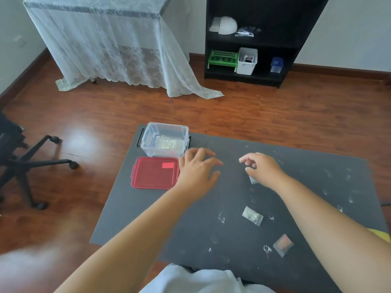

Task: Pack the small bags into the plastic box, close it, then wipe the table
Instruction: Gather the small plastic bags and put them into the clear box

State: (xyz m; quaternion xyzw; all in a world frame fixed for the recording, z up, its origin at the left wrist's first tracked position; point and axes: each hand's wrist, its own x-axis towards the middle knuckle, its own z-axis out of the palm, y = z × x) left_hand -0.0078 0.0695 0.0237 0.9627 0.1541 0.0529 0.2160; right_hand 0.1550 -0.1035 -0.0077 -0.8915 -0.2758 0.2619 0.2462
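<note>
The clear plastic box point(165, 139) stands open at the table's far left, with at least one small bag lying inside. Its red lid point(154, 175) lies flat just in front of it. My left hand point(196, 172) hovers to the right of the lid, fingers spread and holding nothing. My right hand point(261, 169) has its fingers curled and pinched over a small bag point(252, 179), only a corner of which shows under the thumb. Two more small bags lie nearer me on the right: a clear one point(252, 215) and a reddish one point(283, 244).
The dark grey table point(211, 229) carries white smudges and crumbs, mostly on the right. A white cloth point(201, 280) lies at the near edge. Something yellow point(380, 234) peeks in at the right edge. An office chair point(25, 161) stands on the floor to the left.
</note>
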